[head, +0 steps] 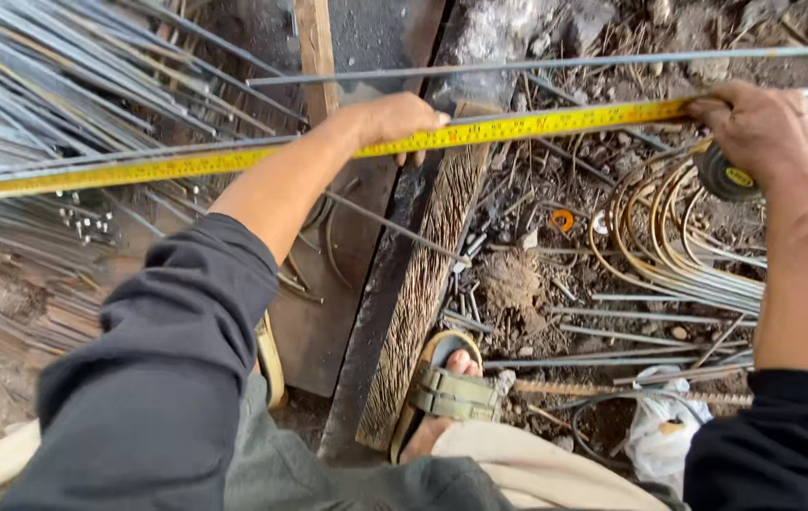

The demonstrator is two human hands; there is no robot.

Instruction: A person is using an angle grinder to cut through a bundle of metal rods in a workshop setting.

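Observation:
A yellow tape measure blade (234,161) stretches across the view from the left edge to the upper right. My left hand (395,121) pinches the blade near its middle, above a scarred wooden block (423,274). My right hand (764,132) grips the blade's right end and holds the round tape case (726,177) under the palm. Thin steel rods (536,64) run level just above the tape.
A big bundle of thin steel rods (54,85) lies at the left. Bent wire loops (669,237) sit at the right. Cut rod scraps (612,333) litter the dirt. My sandalled foot (447,390) rests by a dark steel bar (380,312). A white plastic bag (659,431) lies lower right.

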